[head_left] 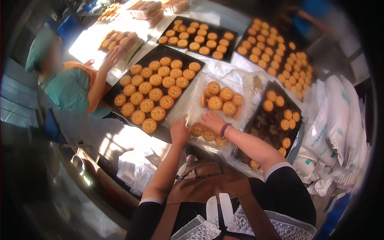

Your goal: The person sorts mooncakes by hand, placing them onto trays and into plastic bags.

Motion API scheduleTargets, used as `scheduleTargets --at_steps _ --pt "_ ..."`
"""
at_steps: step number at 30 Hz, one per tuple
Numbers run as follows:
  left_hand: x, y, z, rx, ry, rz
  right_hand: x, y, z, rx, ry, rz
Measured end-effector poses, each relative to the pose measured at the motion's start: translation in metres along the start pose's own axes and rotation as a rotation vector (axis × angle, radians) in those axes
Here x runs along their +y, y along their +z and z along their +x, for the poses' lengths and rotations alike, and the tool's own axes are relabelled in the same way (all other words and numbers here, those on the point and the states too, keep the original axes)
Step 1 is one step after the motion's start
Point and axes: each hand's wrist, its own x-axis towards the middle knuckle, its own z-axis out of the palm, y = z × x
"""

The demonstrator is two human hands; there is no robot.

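Left hand closed at clear plastic; right hand over mooncakes, grip unclear. Desk holds black trays. Co-worker at left, sacks right.

Left hand at plastic, right hand by cakes.

Crumpled plastic bag as landmark: just left of it, a shiny rounded metal object; above and left, a co-worker in teal cap, teal top and orange apron. Farther above, a blue container. Well right of the bag, white sacks, piled, green print.
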Motion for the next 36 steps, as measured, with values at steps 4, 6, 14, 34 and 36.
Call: scheduleTargets --at_steps 4,6,14,34,36 --pt "-0.002 -0.002 0.000 0.016 0.037 0.001 0.010 0.034 0.012 -0.088 -0.003 -0.153" --pt "0.001 -0.005 0.001 -0.002 0.023 -0.001 0.015 0.045 0.010 -0.051 -0.039 -0.196" --pt "0.001 -0.005 0.002 0.013 0.039 -0.016 0.003 -0.008 -0.011 0.073 0.096 0.228" --pt "0.002 -0.004 0.001 0.042 0.040 0.006 0.014 0.023 -0.026 -0.109 0.170 0.435" --pt "0.001 -0.003 0.001 0.036 0.034 0.014 0.019 0.027 -0.027 -0.088 0.149 0.487"
